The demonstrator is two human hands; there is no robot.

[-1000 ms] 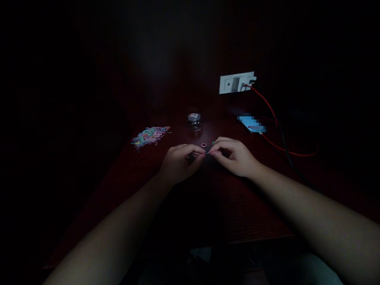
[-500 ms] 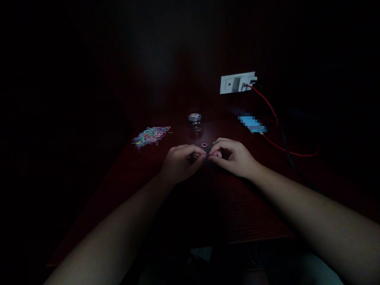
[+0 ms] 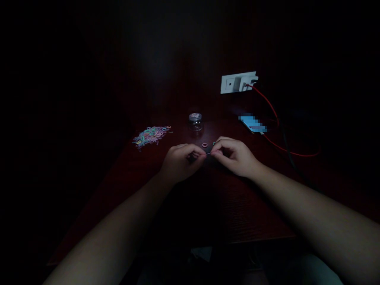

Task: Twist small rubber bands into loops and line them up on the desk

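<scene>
Between my two hands a thin, light purple rubber band (image 3: 208, 153) is stretched. My left hand (image 3: 183, 160) pinches one end of it between thumb and fingertips. The other end sits in the pinch of my right hand (image 3: 234, 155). Just beyond the fingertips a pink hair band (image 3: 204, 145) lies on the dark red table (image 3: 190, 209). A small green band (image 3: 214, 143) shows partly behind the right fingers. To the left is a loose pile of coloured bands (image 3: 152, 135). The scene is dim, so finer details of the held band are hard to make out.
A small clear jar (image 3: 195, 122) with a lid stands behind my hands. A phone (image 3: 253, 124) lies at the right, joined by a red cable (image 3: 289, 151) to a charger in the wall socket (image 3: 238, 82). A dark cord (image 3: 286, 142) hangs nearby.
My right hand has shifted very slightly to the right, and a little more of the purple band shows between the fingertips. The left hand has barely moved.
</scene>
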